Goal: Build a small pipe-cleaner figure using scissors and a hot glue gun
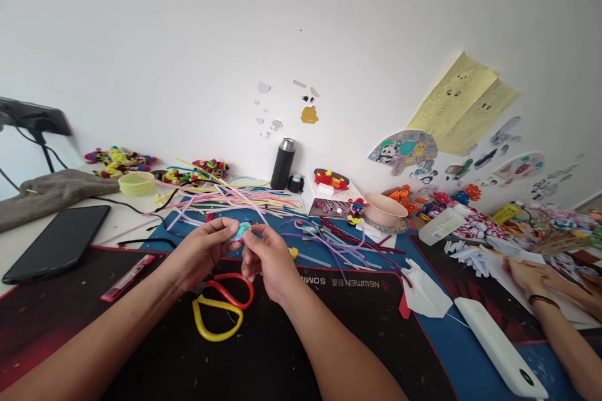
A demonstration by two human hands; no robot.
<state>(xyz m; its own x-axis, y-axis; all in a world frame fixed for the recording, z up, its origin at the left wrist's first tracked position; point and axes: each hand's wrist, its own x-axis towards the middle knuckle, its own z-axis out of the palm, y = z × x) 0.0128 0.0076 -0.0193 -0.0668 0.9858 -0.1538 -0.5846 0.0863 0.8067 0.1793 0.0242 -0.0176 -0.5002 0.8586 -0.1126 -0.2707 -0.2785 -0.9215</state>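
Between my fingertips is a small turquoise piece with a fuzzy-looking surface (241, 232); its exact kind is not clear. My left hand (211, 244) pinches it from one side. From the other side my right hand (266, 254) pinches it with thumb and forefinger. Just below the hands lie scissors (219, 329) with one red and one yellow handle loop, their blades hidden behind my left wrist. Pink and purple pipe cleaners (226, 197) are spread behind the hands, and more purple ones (336, 244) lie to the right.
A black phone (59, 241) lies at left by a driftwood piece (56, 191). A black thermos (283, 164) stands against the wall, with a pink bowl (385, 208) further right. A white power bank (501, 348) lies near a co-worker's hands (531, 279) over paper.
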